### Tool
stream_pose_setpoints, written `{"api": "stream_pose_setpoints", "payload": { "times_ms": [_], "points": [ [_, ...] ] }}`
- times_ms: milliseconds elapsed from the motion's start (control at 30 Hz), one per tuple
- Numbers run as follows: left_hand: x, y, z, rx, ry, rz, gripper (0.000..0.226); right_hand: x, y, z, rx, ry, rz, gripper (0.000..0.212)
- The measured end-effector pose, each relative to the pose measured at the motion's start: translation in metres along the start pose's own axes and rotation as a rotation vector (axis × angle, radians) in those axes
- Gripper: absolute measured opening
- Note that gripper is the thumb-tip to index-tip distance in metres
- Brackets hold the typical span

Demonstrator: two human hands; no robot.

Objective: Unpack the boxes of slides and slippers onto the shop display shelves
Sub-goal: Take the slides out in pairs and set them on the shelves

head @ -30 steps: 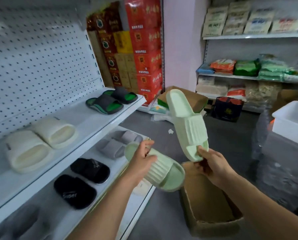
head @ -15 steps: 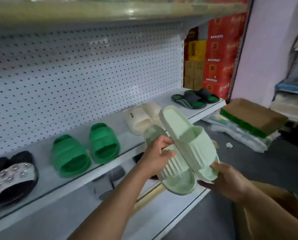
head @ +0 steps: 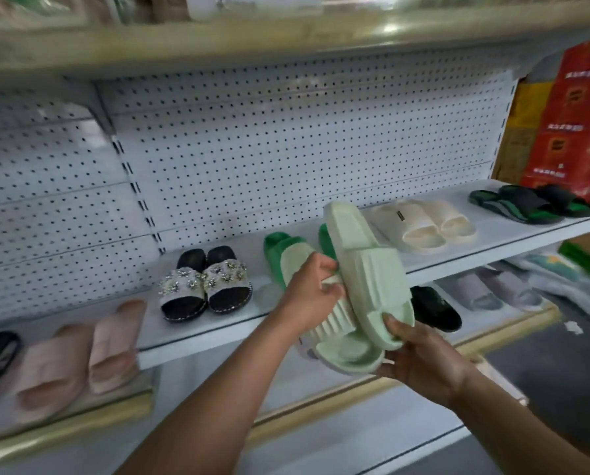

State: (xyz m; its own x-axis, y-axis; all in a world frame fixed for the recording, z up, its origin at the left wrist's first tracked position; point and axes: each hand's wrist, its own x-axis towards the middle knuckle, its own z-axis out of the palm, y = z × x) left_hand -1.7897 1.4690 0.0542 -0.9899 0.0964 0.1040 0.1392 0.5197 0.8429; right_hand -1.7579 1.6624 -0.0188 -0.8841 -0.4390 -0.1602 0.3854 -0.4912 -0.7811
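A shop worker's right hand point(head: 420, 361) grips the toe end of one pale mint-green moulded foam slide point(head: 365, 269), fingers curled under its front rim, while the left hand point(head: 307, 296) clasps the ribbed strap of its matching mint-green partner point(head: 341, 344), fingers wrapped over the band. Both slides are held in the air in front of the white metal display shelf point(head: 492, 248), not yet set down. The right-hand slide stands steeply tilted, its long axis running up and away from the fingers toward the shelf, heel uppermost; the left-hand slide lies flatter, toe toward the camera. Behind them on the shelf sit a bright green foam pair point(head: 276, 248), partly hidden, flanked by a black pair with jewelled straps point(head: 204, 286) to the left and a cream foam pair point(head: 423, 224) to the right; farther right lies a black-and-green strapped pair point(head: 530, 204), and nearer left a pink pair point(head: 81, 358). The likely opening is the bare stretch between the green and cream pairs, straight beyond the raised heel, with the right hand the closer to it
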Motion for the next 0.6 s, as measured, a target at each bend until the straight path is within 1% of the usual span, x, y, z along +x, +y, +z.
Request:
{"api": "stream_pose_setpoints", "payload": {
  "times_ms": [100, 167, 200, 233, 267, 300, 333, 367, 400, 433, 467, 500, 533, 567, 600],
  "points": [
    [-0.008, -0.008, -0.02, 0.027, 0.09, 0.012, 0.03, 0.014, 0.006, 0.026, -0.051, -0.003, -0.02, 0.095],
    [-0.012, -0.013, -0.028, 0.11, 0.182, 0.051, 0.036, 0.023, 0.009, 0.036, -0.04, -0.028, -0.051, 0.097],
    [-0.014, -0.015, -0.031, 0.17, 0.256, 0.054, 0.039, 0.026, 0.009, 0.042, -0.046, -0.053, -0.057, 0.092],
    [-0.019, -0.017, -0.033, 0.223, 0.367, 0.053, 0.043, 0.031, 0.01, 0.046, -0.057, -0.064, -0.059, 0.081],
    [-0.022, -0.022, -0.035, 0.242, 0.493, 0.025, 0.052, 0.036, 0.01, 0.051, -0.058, -0.062, -0.06, 0.069],
    [-0.028, -0.025, -0.038, 0.207, 0.594, -0.02, 0.064, 0.044, 0.01, 0.054, -0.053, -0.048, -0.058, 0.063],
    [-0.033, -0.031, -0.042, 0.104, 0.642, -0.103, 0.076, 0.05, 0.011, 0.059, -0.057, -0.037, -0.041, 0.066],
    [-0.04, -0.037, -0.047, -0.056, 0.648, -0.187, 0.086, 0.056, 0.013, 0.064, -0.056, -0.043, -0.02, 0.074],
    [-0.046, -0.044, -0.053, -0.252, 0.614, -0.26, 0.088, 0.061, 0.015, 0.071, -0.046, -0.069, 0.008, 0.077],
    [-0.054, -0.051, -0.057, -0.468, 0.553, -0.307, 0.079, 0.066, 0.018, 0.077, -0.041, -0.091, 0.032, 0.072],
    [-0.061, -0.06, -0.06, -0.651, 0.467, -0.335, 0.064, 0.071, 0.022, 0.084, -0.048, -0.105, 0.054, 0.062],
    [-0.069, -0.069, -0.063, -0.742, 0.402, -0.341, 0.05, 0.076, 0.028, 0.091, -0.053, -0.116, 0.071, 0.053],
    [-0.076, -0.079, -0.068, -0.771, 0.381, -0.332, 0.042, 0.08, 0.034, 0.098, -0.057, -0.129, 0.087, 0.049],
    [-0.084, -0.087, -0.073, -0.788, 0.389, -0.318, 0.041, 0.084, 0.042, 0.105, -0.054, -0.145, 0.103, 0.048],
    [-0.089, -0.097, -0.081, -0.799, 0.407, -0.304, 0.044, 0.087, 0.048, 0.112, -0.05, -0.164, 0.117, 0.049]
  ]
}}
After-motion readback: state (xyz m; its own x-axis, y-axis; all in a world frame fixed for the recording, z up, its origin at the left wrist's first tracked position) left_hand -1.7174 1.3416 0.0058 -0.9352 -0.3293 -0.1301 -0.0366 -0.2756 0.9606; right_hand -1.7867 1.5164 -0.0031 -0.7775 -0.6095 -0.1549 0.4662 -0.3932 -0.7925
